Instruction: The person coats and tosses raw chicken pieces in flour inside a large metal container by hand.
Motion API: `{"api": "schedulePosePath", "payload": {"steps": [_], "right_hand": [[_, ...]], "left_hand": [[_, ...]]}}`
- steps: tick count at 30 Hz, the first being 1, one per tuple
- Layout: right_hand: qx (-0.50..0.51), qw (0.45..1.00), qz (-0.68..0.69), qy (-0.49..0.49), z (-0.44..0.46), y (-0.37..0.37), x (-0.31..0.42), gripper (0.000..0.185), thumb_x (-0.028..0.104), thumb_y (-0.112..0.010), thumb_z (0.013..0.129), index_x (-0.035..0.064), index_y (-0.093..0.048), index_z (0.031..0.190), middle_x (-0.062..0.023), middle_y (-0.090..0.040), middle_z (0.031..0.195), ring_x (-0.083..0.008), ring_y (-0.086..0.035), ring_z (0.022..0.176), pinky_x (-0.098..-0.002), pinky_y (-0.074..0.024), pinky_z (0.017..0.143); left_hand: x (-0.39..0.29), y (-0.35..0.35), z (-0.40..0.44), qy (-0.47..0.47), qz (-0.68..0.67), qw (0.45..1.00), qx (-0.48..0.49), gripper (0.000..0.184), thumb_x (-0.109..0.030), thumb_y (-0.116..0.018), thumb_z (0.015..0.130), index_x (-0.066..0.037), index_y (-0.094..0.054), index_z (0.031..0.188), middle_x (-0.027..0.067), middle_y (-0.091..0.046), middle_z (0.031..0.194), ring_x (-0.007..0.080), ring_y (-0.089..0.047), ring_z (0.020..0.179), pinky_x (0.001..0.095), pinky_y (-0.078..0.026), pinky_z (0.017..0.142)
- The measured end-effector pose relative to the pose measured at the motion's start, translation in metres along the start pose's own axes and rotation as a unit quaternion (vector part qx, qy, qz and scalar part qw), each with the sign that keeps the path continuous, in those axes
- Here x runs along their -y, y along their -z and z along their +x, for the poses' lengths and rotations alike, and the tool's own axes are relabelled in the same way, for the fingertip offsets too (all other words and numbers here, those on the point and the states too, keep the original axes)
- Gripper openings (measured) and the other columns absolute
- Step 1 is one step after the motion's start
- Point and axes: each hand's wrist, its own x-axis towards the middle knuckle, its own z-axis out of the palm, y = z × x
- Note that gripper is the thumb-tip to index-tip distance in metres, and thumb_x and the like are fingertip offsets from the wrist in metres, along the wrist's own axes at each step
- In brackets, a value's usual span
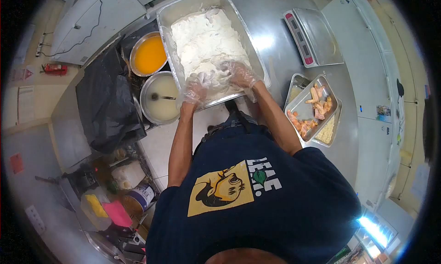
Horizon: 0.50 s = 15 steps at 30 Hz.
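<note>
A deep metal pan (pixel 258 53) holds a thick bed of white flour (pixel 206 36) with lumpy, coated shapes in it. Both my hands wear clear plastic gloves and work at the pan's near end. My left hand (pixel 196 89) is at the near left corner, its fingers curled into the flour. Just right of it, my right hand (pixel 241 75) has its flour-covered fingers bent inward and closed. Flour and crinkled plastic hide whatever lies between the fingers of either hand.
Left of the pan stand a bowl of orange liquid (pixel 150 55) and a bowl of cloudy liquid (pixel 158 109) with a dark-headed utensil. Right, on the steel counter (pixel 342 121), are a scale (pixel 317 38) and a tray (pixel 301 103) of raw chicken pieces (pixel 320 101). Black plastic (pixel 108 103) hangs at left.
</note>
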Motion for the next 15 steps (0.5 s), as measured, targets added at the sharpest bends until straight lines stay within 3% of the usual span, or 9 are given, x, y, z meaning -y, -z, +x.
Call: {"api": "schedulePosePath", "payload": {"steps": [4, 7, 9, 10, 12, 14, 15], "right_hand": [[-0.021, 0.997, 0.030, 0.064, 0.017, -0.033, -0.022, 0.034, 0.021, -0.059, 0.065, -0.0016, -0.061, 0.091, -0.0191, -0.061, 0.087, -0.0310, -0.059, 0.083, -0.0368, -0.0454, 0.080], [0.050, 0.995, 0.032, -0.077, 0.028, -0.032, -0.022, 0.031, 0.020, -0.059, 0.062, -0.0030, -0.062, 0.082, -0.0204, -0.062, 0.080, -0.0329, -0.060, 0.077, -0.0385, -0.0473, 0.075], [0.075, 0.984, 0.022, -0.161, 0.029, -0.024, -0.015, 0.028, 0.022, -0.060, 0.060, -0.0018, -0.063, 0.075, -0.0217, -0.061, 0.075, -0.0333, -0.061, 0.074, -0.0392, -0.0489, 0.069], [0.074, 0.984, 0.022, -0.161, 0.033, -0.019, -0.013, 0.028, 0.022, -0.060, 0.060, -0.0018, -0.063, 0.075, -0.0217, -0.061, 0.075, -0.0333, -0.061, 0.074, -0.0392, -0.0489, 0.069], [0.014, 0.986, -0.076, -0.145, 0.048, -0.010, -0.014, 0.030, 0.026, -0.060, 0.060, 0.0008, -0.064, 0.077, -0.0224, -0.061, 0.077, -0.0323, -0.062, 0.076, -0.0377, -0.0487, 0.068], [-0.108, 0.991, -0.076, -0.033, 0.073, -0.010, -0.044, 0.024, 0.030, -0.062, 0.067, 0.0060, -0.066, 0.070, -0.0128, -0.062, 0.066, -0.0219, -0.059, 0.059, -0.0334, -0.0473, 0.060], [-0.105, 0.987, -0.001, -0.123, 0.078, 0.014, -0.021, 0.025, 0.030, -0.063, 0.067, 0.0059, -0.066, 0.071, -0.0118, -0.062, 0.066, -0.0208, -0.058, 0.057, -0.0337, -0.0473, 0.059]], "left_hand": [[-0.022, 0.020, 0.000, 0.069, -0.054, 0.995, 0.038, 0.051, -0.032, -0.050, 0.079, 0.002, -0.044, 0.117, 0.0273, -0.050, 0.106, 0.0416, -0.051, 0.093, 0.0458, -0.040, 0.085], [-0.027, 0.028, 0.005, 0.049, -0.136, 0.989, 0.024, 0.053, -0.034, -0.052, 0.077, 0.001, -0.045, 0.117, 0.0264, -0.052, 0.105, 0.0401, -0.052, 0.094, 0.0455, -0.041, 0.084], [-0.040, 0.050, 0.002, 0.098, -0.217, 0.968, 0.076, 0.052, -0.028, -0.051, 0.078, 0.001, -0.043, 0.120, 0.0265, -0.052, 0.105, 0.0349, -0.054, 0.096, 0.0446, -0.041, 0.085], [-0.039, 0.048, 0.004, 0.097, -0.217, 0.968, 0.075, 0.052, -0.028, -0.051, 0.078, 0.001, -0.043, 0.120, 0.0265, -0.052, 0.105, 0.0349, -0.054, 0.096, 0.0446, -0.041, 0.085], [-0.034, 0.034, 0.008, 0.041, 0.108, 0.991, 0.074, 0.050, -0.023, -0.050, 0.077, -0.001, -0.042, 0.121, 0.0251, -0.053, 0.105, 0.0319, -0.054, 0.098, 0.0449, -0.043, 0.081], [-0.025, 0.014, 0.013, 0.086, 0.109, 0.983, 0.123, 0.052, -0.023, -0.051, 0.076, -0.002, -0.041, 0.123, 0.0254, -0.052, 0.106, 0.0329, -0.053, 0.100, 0.0441, -0.043, 0.082], [-0.020, 0.006, 0.015, 0.126, 0.109, 0.971, 0.174, 0.055, -0.022, -0.052, 0.075, -0.004, -0.039, 0.125, 0.0257, -0.051, 0.108, 0.0339, -0.053, 0.102, 0.0433, -0.044, 0.083]]}}
